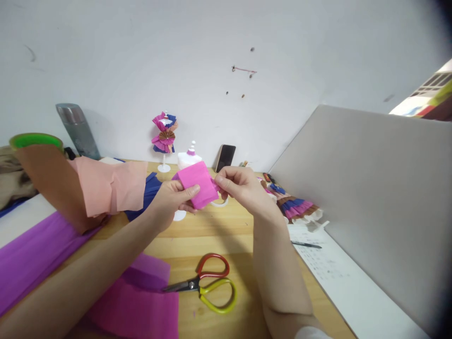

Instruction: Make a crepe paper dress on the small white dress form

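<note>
clamping pink paper (203,181) from the left, the left hand (176,195) faces the right hand (243,187), which pinches the paper's edge.

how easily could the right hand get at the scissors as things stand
Probably quite easily, yes: the scissors lie uncovered, nearer the person than both hands, though the right hand would likely have to let go of the pink paper that it pinches.

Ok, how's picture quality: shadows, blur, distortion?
Head view: a shadow band crosses the pale wooden table; the bright pink folded sheet has clear outlines; marks on the long white paper blur past reading; the grey-green metal flask leans, apparently from wide-angle distortion.
</note>
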`<move>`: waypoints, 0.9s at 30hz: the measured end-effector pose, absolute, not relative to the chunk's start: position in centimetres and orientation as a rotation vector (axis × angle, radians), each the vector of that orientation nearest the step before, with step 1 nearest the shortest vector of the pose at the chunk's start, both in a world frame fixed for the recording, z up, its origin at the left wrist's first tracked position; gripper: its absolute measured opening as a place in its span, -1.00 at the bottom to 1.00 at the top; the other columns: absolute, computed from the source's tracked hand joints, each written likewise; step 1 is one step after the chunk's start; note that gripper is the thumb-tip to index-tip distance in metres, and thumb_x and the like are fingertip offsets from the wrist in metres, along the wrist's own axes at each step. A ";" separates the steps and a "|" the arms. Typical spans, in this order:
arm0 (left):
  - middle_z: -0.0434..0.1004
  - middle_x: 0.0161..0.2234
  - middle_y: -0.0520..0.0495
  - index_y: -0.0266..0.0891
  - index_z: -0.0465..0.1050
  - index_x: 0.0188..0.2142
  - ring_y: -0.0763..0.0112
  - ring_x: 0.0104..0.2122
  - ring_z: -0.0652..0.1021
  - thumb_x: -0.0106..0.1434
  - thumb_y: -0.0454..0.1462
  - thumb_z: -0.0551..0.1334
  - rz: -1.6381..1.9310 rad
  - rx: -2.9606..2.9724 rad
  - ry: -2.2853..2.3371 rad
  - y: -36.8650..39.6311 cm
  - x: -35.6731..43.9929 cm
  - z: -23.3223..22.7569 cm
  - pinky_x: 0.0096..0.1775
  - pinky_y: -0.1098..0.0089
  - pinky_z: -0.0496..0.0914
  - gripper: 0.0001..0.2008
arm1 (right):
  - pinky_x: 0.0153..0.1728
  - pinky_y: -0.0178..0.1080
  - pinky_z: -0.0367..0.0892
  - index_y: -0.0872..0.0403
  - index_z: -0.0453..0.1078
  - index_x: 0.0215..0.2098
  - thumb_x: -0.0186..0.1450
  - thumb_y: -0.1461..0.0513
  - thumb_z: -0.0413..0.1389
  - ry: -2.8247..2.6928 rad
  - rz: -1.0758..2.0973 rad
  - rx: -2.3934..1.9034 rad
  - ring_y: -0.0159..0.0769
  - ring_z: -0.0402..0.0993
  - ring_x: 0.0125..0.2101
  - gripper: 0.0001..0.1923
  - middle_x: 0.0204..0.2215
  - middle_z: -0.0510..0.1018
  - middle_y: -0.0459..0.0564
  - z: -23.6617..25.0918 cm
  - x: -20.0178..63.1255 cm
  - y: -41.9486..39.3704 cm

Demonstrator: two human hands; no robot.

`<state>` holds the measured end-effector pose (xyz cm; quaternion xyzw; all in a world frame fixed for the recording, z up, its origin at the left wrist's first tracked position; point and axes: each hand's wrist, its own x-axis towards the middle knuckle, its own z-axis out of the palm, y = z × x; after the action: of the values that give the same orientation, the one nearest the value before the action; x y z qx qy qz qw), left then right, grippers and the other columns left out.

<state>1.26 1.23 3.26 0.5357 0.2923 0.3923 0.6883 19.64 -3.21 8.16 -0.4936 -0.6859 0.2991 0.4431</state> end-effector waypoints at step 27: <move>0.59 -0.52 -0.19 -0.44 0.58 -0.40 0.33 -0.54 0.55 -0.12 0.13 0.45 0.903 1.223 0.654 0.6 1.4 3.7 -0.45 0.37 0.45 -0.40 | -0.61 -0.37 0.01 0.08 0.23 -0.62 0.16 0.01 0.21 -1.763 0.941 -1.265 -0.51 0.14 -0.65 -0.60 -0.70 0.29 -0.19 7.2 19.2 -2.0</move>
<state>1.44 0.56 3.67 0.5440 0.2910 0.4016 0.6769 19.20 -1.99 7.23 -0.4950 -0.6899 0.3682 0.3787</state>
